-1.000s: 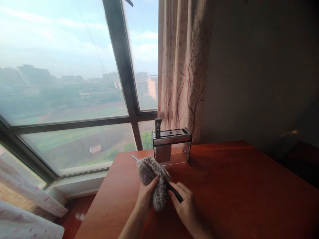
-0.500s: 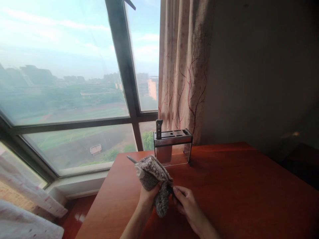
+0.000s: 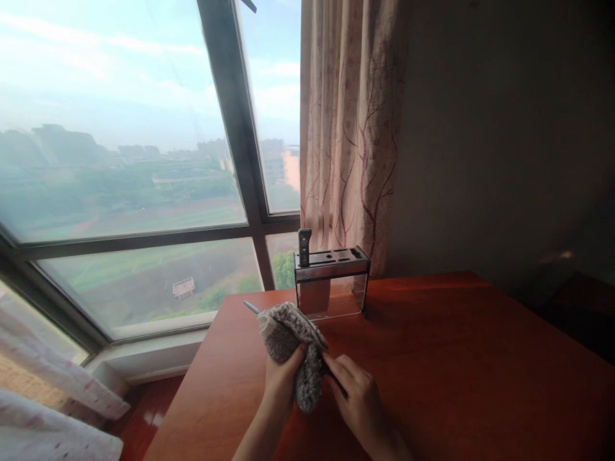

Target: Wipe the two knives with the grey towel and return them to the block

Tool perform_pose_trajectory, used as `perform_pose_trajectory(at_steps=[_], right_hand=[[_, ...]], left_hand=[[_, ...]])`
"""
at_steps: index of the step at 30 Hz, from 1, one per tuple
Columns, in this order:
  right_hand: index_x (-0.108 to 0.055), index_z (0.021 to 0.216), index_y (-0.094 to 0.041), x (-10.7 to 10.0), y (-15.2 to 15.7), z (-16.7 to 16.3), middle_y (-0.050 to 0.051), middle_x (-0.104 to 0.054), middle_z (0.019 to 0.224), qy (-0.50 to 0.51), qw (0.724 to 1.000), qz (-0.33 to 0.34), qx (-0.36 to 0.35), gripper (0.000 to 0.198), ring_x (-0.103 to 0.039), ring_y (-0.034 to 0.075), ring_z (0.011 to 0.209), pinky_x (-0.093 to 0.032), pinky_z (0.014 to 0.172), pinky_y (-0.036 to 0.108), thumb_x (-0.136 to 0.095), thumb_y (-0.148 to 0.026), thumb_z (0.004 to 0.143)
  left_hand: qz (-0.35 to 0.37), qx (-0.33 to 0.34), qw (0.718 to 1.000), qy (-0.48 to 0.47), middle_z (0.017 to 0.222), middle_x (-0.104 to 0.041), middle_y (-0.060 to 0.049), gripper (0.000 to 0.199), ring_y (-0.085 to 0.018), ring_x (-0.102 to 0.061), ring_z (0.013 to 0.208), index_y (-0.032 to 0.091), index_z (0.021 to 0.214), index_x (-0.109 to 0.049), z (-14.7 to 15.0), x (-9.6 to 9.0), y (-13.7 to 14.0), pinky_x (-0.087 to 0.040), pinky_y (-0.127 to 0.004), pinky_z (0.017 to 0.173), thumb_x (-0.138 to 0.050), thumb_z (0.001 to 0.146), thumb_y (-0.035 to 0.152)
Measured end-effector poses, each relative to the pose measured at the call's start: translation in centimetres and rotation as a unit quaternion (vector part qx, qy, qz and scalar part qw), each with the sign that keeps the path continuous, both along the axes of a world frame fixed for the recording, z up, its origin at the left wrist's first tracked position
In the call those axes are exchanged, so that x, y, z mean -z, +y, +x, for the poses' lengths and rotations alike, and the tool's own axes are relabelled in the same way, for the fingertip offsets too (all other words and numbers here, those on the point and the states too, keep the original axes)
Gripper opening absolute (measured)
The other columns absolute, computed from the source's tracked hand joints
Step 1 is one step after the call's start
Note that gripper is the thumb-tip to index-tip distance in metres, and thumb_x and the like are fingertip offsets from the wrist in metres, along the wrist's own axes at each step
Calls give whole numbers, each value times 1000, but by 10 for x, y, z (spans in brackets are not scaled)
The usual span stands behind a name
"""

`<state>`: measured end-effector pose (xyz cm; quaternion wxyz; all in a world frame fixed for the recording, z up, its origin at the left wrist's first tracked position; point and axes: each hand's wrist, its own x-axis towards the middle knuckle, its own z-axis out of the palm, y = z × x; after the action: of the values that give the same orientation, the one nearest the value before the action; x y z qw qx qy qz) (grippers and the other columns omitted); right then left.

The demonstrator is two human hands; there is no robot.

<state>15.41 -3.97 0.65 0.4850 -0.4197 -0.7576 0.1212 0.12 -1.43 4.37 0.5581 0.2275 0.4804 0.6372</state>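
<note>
My left hand (image 3: 283, 378) is closed around a grey, fuzzy cloth (image 3: 288, 333), its thumb pressed on the folds. The cloth is wrapped about the blade of a knife (image 3: 252, 307), whose grey tip sticks out at the upper left. At the other end, my right hand (image 3: 353, 390) grips the knife's dark handle, mostly hidden by the fingers. A loose end of cloth hangs down between both hands. Beyond them stands a clear-sided knife block (image 3: 331, 259) with a dark top, and one knife handle (image 3: 304, 248) stands upright in its left slot.
The reddish-brown wooden table (image 3: 446, 358) stretches to the right, its left edge running beside my left arm. Behind it are a large window (image 3: 120, 160) and a patterned curtain (image 3: 350, 141). A pale curtain (image 3: 52, 410) hangs at the lower left.
My right hand has turned slightly, its fingers now nearer the cloth. The left thumb sits a little higher on the cloth. The view has shifted slightly.
</note>
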Motion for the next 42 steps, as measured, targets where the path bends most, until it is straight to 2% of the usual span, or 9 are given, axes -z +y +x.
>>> perform_pose_trajectory(at_steps=[3, 9, 15, 20, 25, 30, 35, 39, 42], right_hand=[[-58, 131, -24, -2, -1, 1, 7, -68, 83, -50, 998, 33, 12, 36, -67, 19, 74, -54, 67, 28, -46, -25, 97], [-55, 131, -25, -3, 0, 3, 7, -69, 91, -54, 998, 17, -21, 36, -68, 19, 78, -53, 70, 28, -49, -27, 96], [-63, 120, -25, -11, 1, 11, 5, -71, 91, 37, 997, -33, -57, 28, -69, 18, 80, -54, 71, 25, -53, -29, 94], [-70, 105, -25, -21, 0, 18, 7, -73, 94, 106, 988, -106, -34, 21, -70, 21, 85, -56, 73, 26, -57, -34, 91], [-70, 103, -24, -16, 0, 16, 7, -73, 89, 110, 991, -80, -8, 19, -70, 21, 80, -56, 71, 27, -57, -32, 91], [-67, 106, -24, -6, 0, 9, 6, -72, 90, 103, 994, -44, 5, 19, -70, 21, 81, -56, 73, 27, -56, -28, 91], [-65, 111, -23, 1, 0, 4, 8, -72, 96, 108, 994, -29, 12, 23, -70, 22, 88, -57, 79, 29, -54, -29, 92], [-66, 110, -23, 2, 0, 2, 9, -72, 97, 102, 994, -37, 14, 23, -70, 23, 89, -57, 79, 30, -54, -31, 92], [-66, 113, -23, -1, 1, 2, 9, -72, 98, 94, 995, -40, -12, 25, -70, 22, 89, -57, 79, 28, -52, -30, 93]], left_hand=[[-7, -6, 1000, -8, 77, -76, -8, 46, -25, -72, 68, 13, 93, -67, -3, 0, 1, -60, -33, 63, -88, 54, 26], [-1, -30, 1000, 5, 77, -75, -10, 46, -25, -72, 65, 10, 99, -65, -22, -3, 11, -60, -33, 58, -84, 60, 25], [38, -94, 995, 11, 73, -74, -6, 38, -23, -70, 58, 12, 96, -64, -47, -20, 15, -59, -31, 50, -81, 63, 21], [52, -102, 993, 3, 68, -73, -3, 33, -20, -69, 52, 13, 93, -64, -57, -24, 16, -60, -29, 49, -79, 65, 20], [36, -74, 996, -24, 67, -73, -3, 29, -21, -70, 56, 14, 93, -64, -47, -13, 17, -60, -30, 55, -78, 68, 22], [-5, -26, 998, -60, 83, -76, -11, 37, -25, -73, 69, 10, 100, -65, -22, -1, 15, -61, -34, 64, -79, 68, 23], [18, 6, 999, -43, 88, -75, -10, 46, -25, -72, 77, 12, 103, -64, 0, 3, 3, -59, -32, 68, -83, 64, 26], [15, 5, 999, -29, 85, -75, -9, 49, -25, -72, 76, 12, 103, -64, 2, 2, 1, -58, -32, 68, -85, 61, 26], [-3, -1, 1000, -30, 83, -76, -9, 48, -25, -72, 70, 12, 101, -65, -4, 1, 5, -59, -33, 65, -84, 60, 26]])
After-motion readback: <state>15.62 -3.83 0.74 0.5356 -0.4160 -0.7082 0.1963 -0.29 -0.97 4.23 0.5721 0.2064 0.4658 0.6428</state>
